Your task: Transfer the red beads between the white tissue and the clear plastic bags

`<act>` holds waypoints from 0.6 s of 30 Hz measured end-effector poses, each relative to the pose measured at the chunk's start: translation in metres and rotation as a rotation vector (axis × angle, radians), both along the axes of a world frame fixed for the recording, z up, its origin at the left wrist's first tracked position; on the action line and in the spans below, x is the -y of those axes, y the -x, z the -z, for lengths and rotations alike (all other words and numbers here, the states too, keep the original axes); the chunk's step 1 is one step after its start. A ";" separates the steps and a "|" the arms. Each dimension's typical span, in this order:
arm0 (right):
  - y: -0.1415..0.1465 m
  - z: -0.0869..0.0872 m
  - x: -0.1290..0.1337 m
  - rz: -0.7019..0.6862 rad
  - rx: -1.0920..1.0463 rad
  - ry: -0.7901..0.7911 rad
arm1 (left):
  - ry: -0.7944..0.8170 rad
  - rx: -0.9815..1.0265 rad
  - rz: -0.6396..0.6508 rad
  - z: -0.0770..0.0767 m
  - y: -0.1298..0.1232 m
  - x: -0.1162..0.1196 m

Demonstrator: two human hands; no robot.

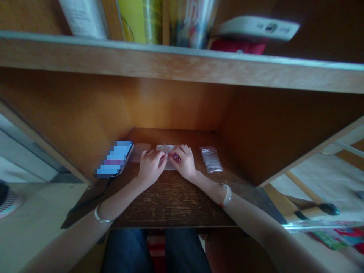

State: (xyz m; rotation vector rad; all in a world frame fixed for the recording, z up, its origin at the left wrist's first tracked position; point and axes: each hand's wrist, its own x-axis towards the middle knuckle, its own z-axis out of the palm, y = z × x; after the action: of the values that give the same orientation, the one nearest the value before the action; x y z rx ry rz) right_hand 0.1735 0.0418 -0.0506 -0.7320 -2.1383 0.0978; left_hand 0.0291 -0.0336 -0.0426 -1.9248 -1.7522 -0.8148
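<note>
Dark-brown wood bench [173, 201], grain worn and scuffed, set in a honey-toned wooden cubby beneath a long pale-edged wooden shelf [182, 57]; assorted books and a white flat object stand on that shelf, upper part of the frame.

Work in hand, centre of the frame: the left hand [150, 167] and right hand [183, 161] meet over a flat, pale translucent plastic packet [166, 149]. The left fingers [150, 153] curl inward at the packet's upper edge. The right fingers [182, 149] curl close beside a small dark-pink beaded cluster [176, 157], lying at or inside the packet. Fingers of both hands sit bunched rather than spread; whether they are clamped on the plastic cannot be told at this size.

Containers: a clear resealable plastic bag [211, 159] lies to the right of the hands, well clear of them, with a pale, silvery look; any contents are too small to tell. A second clear plastic sleeve [140, 151] lies just left of the left hand, contents likewise unclear.

Also on the bench, left of centre: a pixelated black-cased smartphone [115, 159] with a black charging cable [88, 199]. Worn: a thin silver bangle [102, 217] on the left wrist, a white bangle [226, 195] on the right.
</note>
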 end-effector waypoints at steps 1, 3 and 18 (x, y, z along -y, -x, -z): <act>0.000 0.000 0.001 -0.038 0.003 -0.020 | 0.000 -0.001 0.000 0.000 0.000 0.000; 0.000 0.000 0.001 -0.078 0.012 -0.043 | -0.010 -0.001 0.002 0.000 0.001 0.000; 0.001 0.000 0.000 0.044 0.127 0.062 | 0.011 0.004 0.088 -0.003 -0.002 0.002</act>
State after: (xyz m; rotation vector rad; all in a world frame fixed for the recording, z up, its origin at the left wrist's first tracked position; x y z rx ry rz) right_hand 0.1721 0.0420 -0.0506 -0.8408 -2.2464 0.0970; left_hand 0.0313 -0.0357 -0.0398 -2.0211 -1.6877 -0.8416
